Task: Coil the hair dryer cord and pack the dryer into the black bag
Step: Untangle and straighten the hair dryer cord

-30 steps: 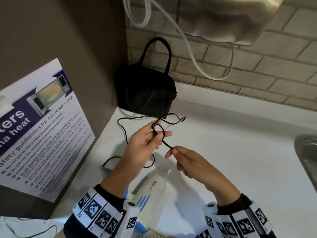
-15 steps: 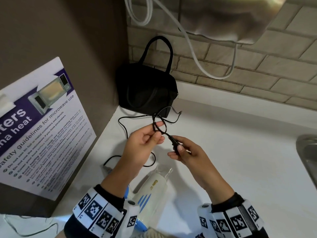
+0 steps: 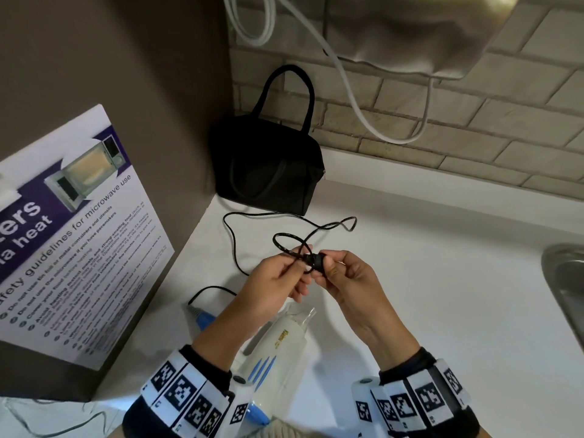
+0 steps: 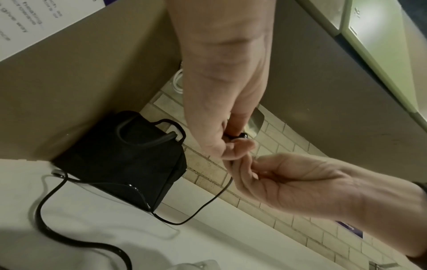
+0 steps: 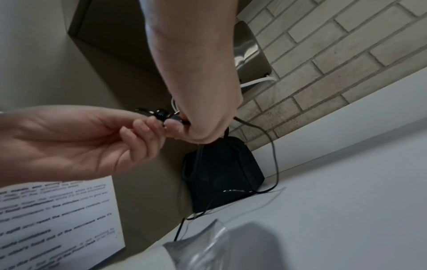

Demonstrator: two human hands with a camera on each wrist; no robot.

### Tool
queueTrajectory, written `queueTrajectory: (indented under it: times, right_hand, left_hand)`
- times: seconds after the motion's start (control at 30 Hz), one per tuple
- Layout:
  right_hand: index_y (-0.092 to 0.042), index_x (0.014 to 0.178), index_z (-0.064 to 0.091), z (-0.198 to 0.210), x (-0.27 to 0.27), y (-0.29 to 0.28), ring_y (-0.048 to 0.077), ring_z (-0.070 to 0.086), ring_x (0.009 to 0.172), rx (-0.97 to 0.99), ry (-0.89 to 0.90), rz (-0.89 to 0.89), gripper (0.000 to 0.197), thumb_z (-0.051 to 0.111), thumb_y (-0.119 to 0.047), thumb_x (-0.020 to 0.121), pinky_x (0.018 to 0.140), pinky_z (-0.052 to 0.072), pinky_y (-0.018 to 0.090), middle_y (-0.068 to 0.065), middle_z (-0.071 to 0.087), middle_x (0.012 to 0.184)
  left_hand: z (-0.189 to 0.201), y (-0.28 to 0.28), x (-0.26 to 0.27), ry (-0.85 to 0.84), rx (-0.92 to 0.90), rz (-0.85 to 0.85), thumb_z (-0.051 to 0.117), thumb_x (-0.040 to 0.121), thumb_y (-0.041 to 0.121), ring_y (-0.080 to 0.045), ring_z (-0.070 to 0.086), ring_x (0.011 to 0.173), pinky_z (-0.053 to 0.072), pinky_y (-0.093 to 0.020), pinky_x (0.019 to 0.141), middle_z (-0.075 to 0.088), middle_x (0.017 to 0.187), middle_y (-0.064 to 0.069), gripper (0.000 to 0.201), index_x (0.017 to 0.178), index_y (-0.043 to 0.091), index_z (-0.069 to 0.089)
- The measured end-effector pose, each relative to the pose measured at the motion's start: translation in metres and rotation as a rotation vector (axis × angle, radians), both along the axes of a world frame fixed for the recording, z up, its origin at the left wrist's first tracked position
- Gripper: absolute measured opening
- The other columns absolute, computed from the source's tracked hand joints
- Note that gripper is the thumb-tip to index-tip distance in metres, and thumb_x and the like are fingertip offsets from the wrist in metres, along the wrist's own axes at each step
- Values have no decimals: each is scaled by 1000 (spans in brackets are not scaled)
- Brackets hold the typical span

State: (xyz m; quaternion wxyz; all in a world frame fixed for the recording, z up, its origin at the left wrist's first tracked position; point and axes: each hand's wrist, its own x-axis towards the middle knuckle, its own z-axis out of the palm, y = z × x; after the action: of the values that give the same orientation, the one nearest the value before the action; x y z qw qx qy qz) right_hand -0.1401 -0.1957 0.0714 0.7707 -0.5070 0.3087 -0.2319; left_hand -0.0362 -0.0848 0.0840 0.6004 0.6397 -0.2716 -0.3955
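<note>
Both hands raised over counter: left hand (image 3: 271, 287) and right hand (image 3: 344, 279) pinching cord (image 3: 289, 245).

Shared kitchenette, likely workplace or dorm. White countertop (image 3: 426, 279) under a brick-tile backsplash (image 3: 474, 121); steel sink (image 3: 565, 279) at right edge. Left of frame: a posted microwave safety notice (image 3: 72, 235). Steel wall-mounted unit (image 3: 410, 30) at top, white cable (image 3: 354, 99) looping below it.

The hair dryer (image 3: 278, 346) lies partly hidden beneath the left hand (image 3: 268, 289).
</note>
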Motion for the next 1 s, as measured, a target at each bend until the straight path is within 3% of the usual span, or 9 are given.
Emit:
queueTrajectory:
  times: [0.1,0.2,0.27,0.33,0.43,0.6,0.73,0.83,1.0]
  right_hand:
    - [3,106,60,-1,4,6,17,68,72,-16,-1,-3,18,53,-9,95,81,54,29,5,65,65]
    - [-2,105,66,2,4,8,19,68,85,-64,0,-4,19,51,-9,97,80,54,25,13,71,91]
    - [-4,107,67,7,2,10,19,67,88,-52,-1,35,25,48,-18,98,85,54,26,14,71,95]
    - [-6,111,67,11,-1,13,18,68,92,-124,13,91,30,56,-28,93,90,53,28,12,72,99]
    - [-11,113,66,14,-5,10,15,70,95,-213,30,66,37,70,-23,78,81,53,20,8,73,107]
    - [-9,110,67,13,-7,7,22,70,93,-224,22,41,34,72,-18,78,85,54,27,15,72,105]
    - [-4,106,64,10,-6,7,27,66,83,-191,-23,24,25,67,-13,84,89,54,38,27,69,99]
    - [-6,104,64,9,-4,9,25,66,83,-230,-6,20,15,60,-12,91,86,54,35,20,70,94]
    - [-13,106,59,7,-2,11,15,65,79,-224,-7,14,12,54,-16,95,82,53,28,3,70,88]
  left_hand:
    - [0,1,-2,-89,31,-25,41,101,7,-4,57,54,49,-19,53,61,70,0,26,88,7,64]
    - [-3,1,-3,-165,45,-35,43,100,5,-5,57,58,49,-20,56,63,70,4,30,92,24,65]
    - [-4,2,-4,-196,47,-35,43,99,5,-8,59,61,49,-21,58,64,70,6,34,90,31,63]
    - [-2,3,-4,-203,30,-16,44,99,5,-10,59,63,49,-22,59,64,70,7,35,87,31,64]
    - [2,3,-4,-205,18,-26,45,98,4,-9,58,64,49,-23,61,64,71,6,44,95,45,60]
    - [0,4,-1,-253,35,-64,44,99,5,-7,58,67,48,-24,61,65,76,11,50,101,53,56]
    - [-5,6,2,-275,49,-58,47,97,5,-3,58,64,45,-26,59,68,75,16,38,103,36,67]
    - [-4,7,4,-303,62,-60,47,96,1,-2,60,65,47,-26,62,70,79,11,35,106,26,69]
    - [1,8,1,-313,30,-49,47,94,-1,2,63,64,52,-22,59,73,81,10,49,90,44,64]
